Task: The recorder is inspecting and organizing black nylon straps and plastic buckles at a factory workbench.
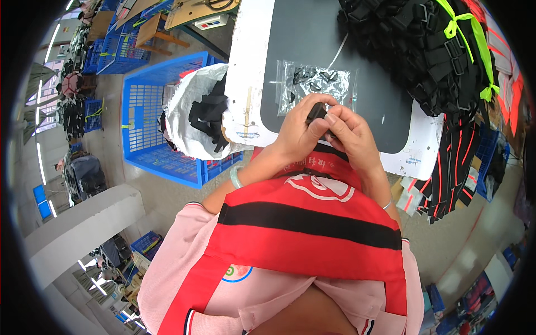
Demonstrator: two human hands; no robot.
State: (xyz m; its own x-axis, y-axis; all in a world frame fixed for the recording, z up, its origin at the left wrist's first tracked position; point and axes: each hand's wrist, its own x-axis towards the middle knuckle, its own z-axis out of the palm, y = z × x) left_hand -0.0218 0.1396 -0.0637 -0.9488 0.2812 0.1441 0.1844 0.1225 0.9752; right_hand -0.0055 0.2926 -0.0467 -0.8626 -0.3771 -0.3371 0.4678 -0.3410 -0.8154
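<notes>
My left hand [296, 129] is closed around a small black piece [316, 113], whose kind I cannot make out; it looks like folded strap or a plastic fitting. Close against it, my right hand [357, 139] has its thumb and fingers pinched together; what lies between them is mostly hidden. Both hands are over the near edge of the table, above my red apron [312, 218]. Just beyond them a clear plastic bag [349, 84] with several small black parts in it lies on the dark mat [391, 134].
A large heap of black straps with buckles [413, 50], tied with a neon yellow ribbon [474, 39], covers the table's far right. Black and red strips [452, 173] hang off that side. Left of the table, a blue crate [139, 106] holds a white sack [184, 111] with black straps.
</notes>
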